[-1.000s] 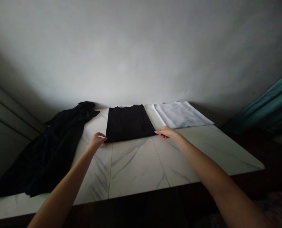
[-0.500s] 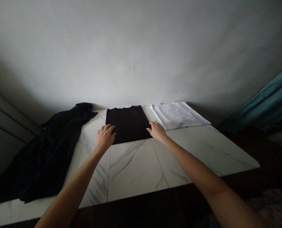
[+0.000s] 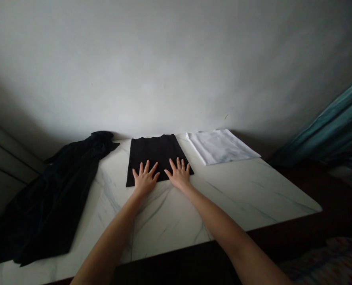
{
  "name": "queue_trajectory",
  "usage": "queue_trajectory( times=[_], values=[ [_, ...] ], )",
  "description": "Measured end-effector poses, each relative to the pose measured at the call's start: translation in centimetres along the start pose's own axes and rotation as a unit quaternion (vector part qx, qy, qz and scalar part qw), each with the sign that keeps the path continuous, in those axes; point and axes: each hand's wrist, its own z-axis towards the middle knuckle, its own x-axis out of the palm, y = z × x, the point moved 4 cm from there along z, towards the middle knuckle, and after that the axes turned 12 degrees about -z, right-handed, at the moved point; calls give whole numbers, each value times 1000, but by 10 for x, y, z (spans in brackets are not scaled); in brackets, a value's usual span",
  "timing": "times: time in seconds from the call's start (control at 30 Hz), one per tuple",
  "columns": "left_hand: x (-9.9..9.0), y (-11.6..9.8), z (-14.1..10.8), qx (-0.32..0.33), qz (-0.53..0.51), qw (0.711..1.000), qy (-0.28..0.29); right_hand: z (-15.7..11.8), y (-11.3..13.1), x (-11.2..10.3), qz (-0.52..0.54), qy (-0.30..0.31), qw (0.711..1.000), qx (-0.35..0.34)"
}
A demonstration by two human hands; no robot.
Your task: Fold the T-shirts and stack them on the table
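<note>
A black folded garment [image 3: 153, 150] lies flat on the marble-patterned table [image 3: 164, 225], its far edge slightly wavy. Spread fingers of my left hand [image 3: 146, 178] rest on its near left part. Beside it, my right hand [image 3: 179, 174] lies with fingers apart on the near right part. Both palms reach over the garment's near edge, and neither hand grips anything. To the right sits a white folded garment [image 3: 223, 146], apart from the black one.
A dark garment [image 3: 54, 202] is spread along the table's left side, down to the near edge. A pale wall [image 3: 164, 71] rises behind the table. Teal cloth [image 3: 327, 126] hangs at the right, and patterned fabric [image 3: 333, 257] shows at the lower right.
Both hands have moved inward from the black garment's side edges and now lie flat on its near part with fingers spread. The view has shifted slightly.
</note>
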Motion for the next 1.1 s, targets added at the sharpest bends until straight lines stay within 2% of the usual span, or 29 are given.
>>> queue_trajectory(
  times=[0.1,0.2,0.3,0.37,0.43,0.53,0.63,0.77,0.87,0.97,1.1],
  values=[
    [-7,26,-11,-21,22,999,-12,-5,-20,1,-3,4,1000,9],
    [-9,55,-24,-10,28,1000,-5,-10,-35,2,-4,25,1000,11],
    [-11,69,-19,3,24,1000,-5,0,-39,-2,-5,39,999,30],
    [-15,63,2,10,25,999,-25,20,-30,-11,-6,4,1000,18],
    [-20,47,32,36,23,998,-45,48,-14,-18,-6,-30,999,-33],
    [-17,31,74,70,7,997,-30,87,0,-16,-5,-19,994,-111],
    [-4,50,89,38,5,999,-3,105,-14,-3,-3,3,994,-107],
    [8,99,82,41,19,999,-26,105,-47,15,-1,16,997,-77],
    [7,121,93,21,33,998,-41,120,-56,15,-28,-3,999,-40],
    [2,116,128,49,13,998,-31,154,-41,4,-35,-45,995,-81],
    [4,94,179,159,-36,985,64,198,-11,3,0,-17,970,-242]
  ],
)
